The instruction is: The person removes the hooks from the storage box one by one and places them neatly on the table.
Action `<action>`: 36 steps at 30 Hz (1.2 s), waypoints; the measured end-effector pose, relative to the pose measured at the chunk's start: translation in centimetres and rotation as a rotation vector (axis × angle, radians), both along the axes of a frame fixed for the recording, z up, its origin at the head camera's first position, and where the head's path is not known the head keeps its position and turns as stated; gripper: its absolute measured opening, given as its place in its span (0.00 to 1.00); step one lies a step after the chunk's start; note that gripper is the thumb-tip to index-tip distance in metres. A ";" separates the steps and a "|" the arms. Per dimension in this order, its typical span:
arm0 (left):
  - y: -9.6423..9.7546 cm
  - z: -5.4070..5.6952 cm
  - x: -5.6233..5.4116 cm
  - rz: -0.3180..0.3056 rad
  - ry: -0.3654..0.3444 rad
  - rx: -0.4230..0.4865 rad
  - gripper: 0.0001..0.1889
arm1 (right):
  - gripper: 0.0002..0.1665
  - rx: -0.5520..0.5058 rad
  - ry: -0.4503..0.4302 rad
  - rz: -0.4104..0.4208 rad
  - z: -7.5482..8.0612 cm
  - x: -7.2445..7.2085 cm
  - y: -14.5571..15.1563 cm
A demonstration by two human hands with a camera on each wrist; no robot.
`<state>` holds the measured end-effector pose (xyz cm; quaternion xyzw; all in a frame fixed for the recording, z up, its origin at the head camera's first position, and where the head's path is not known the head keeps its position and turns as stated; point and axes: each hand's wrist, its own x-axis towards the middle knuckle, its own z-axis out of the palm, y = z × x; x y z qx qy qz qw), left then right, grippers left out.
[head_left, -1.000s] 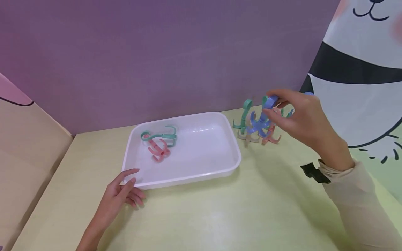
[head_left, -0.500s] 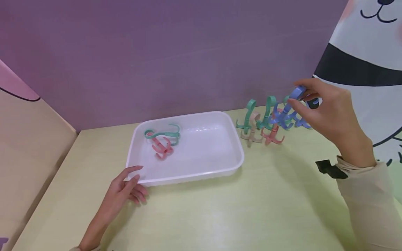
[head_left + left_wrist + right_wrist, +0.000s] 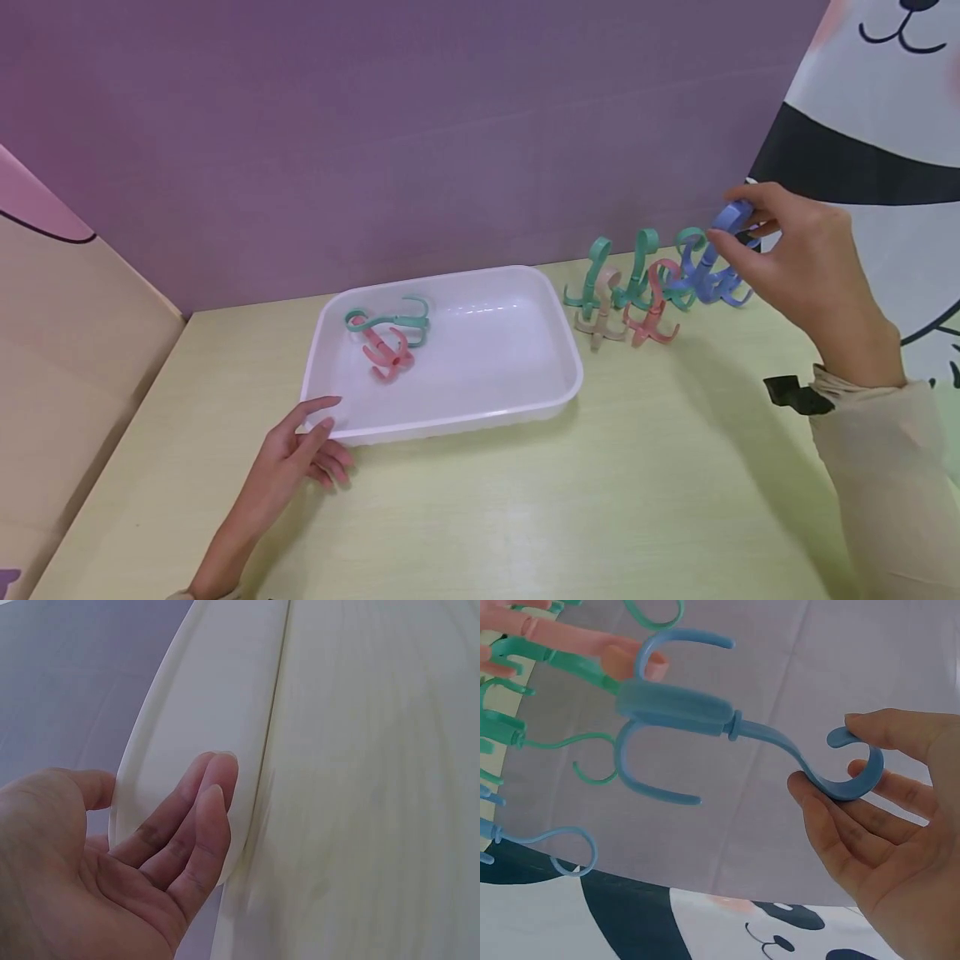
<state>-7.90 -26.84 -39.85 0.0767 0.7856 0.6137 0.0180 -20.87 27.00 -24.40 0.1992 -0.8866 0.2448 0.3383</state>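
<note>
My right hand (image 3: pixel 806 250) pinches a blue multi-prong hanging hook (image 3: pixel 679 705) by its curled top, prongs turned down. In the head view this hook overlaps another blue hook (image 3: pixel 729 287) at the right end of the group. My left hand (image 3: pixel 281 467) rests at the front left corner of the white tray (image 3: pixel 450 431), index finger over the rim and the other fingers loosely bent by the outer wall. Inside the tray, a green hook (image 3: pixel 390 320) lies across a pink hook (image 3: pixel 390 358).
Right of the tray, several hooks stand on the table (image 3: pixel 525 517), among them a beige hook (image 3: pixel 602 312), a pink hook (image 3: pixel 654 308) and a green hook (image 3: pixel 592 279). A purple wall (image 3: pixel 450 150) rises behind; a panda-patterned panel (image 3: pixel 862 150) is at the right.
My right hand has carried the blue hook rightward, from in front of the middle of the hook group to its right end. My left hand stays at the tray corner.
</note>
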 end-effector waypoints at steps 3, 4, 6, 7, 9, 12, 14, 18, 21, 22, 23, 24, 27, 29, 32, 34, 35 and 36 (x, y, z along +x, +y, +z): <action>0.1 0.0 0.0 -0.001 -0.001 0.001 0.22 | 0.24 0.004 -0.042 -0.023 -0.2 -0.3 0.4; 0.1 0.0 0.0 -0.001 0.000 0.001 0.22 | 0.24 0.005 -0.056 -0.030 -0.3 -0.4 0.6; 0.1 0.0 0.0 0.001 -0.001 0.000 0.22 | 0.24 0.006 -0.086 -0.039 -0.5 -0.6 0.8; 0.1 0.0 0.0 0.002 0.000 0.000 0.22 | 0.23 0.006 -0.097 -0.040 -0.6 -0.7 1.0; 0.1 0.0 0.0 0.003 -0.001 0.000 0.22 | 0.23 0.005 -0.111 -0.036 -0.7 -0.9 1.2; 0.1 0.0 0.0 0.002 0.001 -0.001 0.22 | 0.21 -0.001 -0.139 -0.034 -1.0 -1.2 1.5; 0.1 0.0 0.0 0.001 0.002 -0.002 0.22 | 0.21 -0.003 -0.160 -0.043 -1.1 -1.5 1.8; 0.1 0.1 0.0 0.003 0.009 -0.006 0.22 | 0.21 0.003 -0.229 -0.078 -1.5 -2.1 2.4; 0.1 0.1 0.1 0.007 0.008 -0.006 0.22 | 0.22 0.025 -0.282 -0.095 -1.9 -2.6 2.9; 0.1 0.2 0.1 0.006 0.008 -0.007 0.22 | 0.22 0.035 -0.301 -0.099 -2.0 -2.8 3.0; 0.1 0.2 0.1 0.007 0.007 -0.006 0.22 | 0.22 0.046 -0.315 -0.101 -2.1 -3.0 3.1; 0.1 0.2 0.1 0.004 0.009 -0.008 0.22 | 0.22 0.055 -0.324 -0.103 -2.3 -3.1 3.1; 0.1 0.3 0.1 0.002 0.011 -0.010 0.23 | 0.23 0.066 -0.369 -0.105 -2.7 -3.5 3.3; 0.1 0.3 0.1 0.002 0.010 -0.011 0.22 | 0.23 0.072 -0.395 -0.113 -3.0 -3.8 3.5; 0.1 0.2 0.1 0.002 0.003 -0.013 0.22 | 0.24 0.068 -0.423 -0.120 -3.4 -4.2 3.7; 0.1 0.2 0.1 0.005 -0.004 -0.010 0.22 | 0.24 0.071 -0.426 -0.129 -3.7 -4.4 3.9; 0.1 0.2 0.1 0.003 -0.005 -0.011 0.22 | 0.25 0.073 -0.428 -0.134 -3.9 -4.5 4.0; 0.1 0.1 0.1 0.003 -0.006 -0.011 0.23 | 0.25 0.077 -0.428 -0.140 -4.0 -4.6 4.1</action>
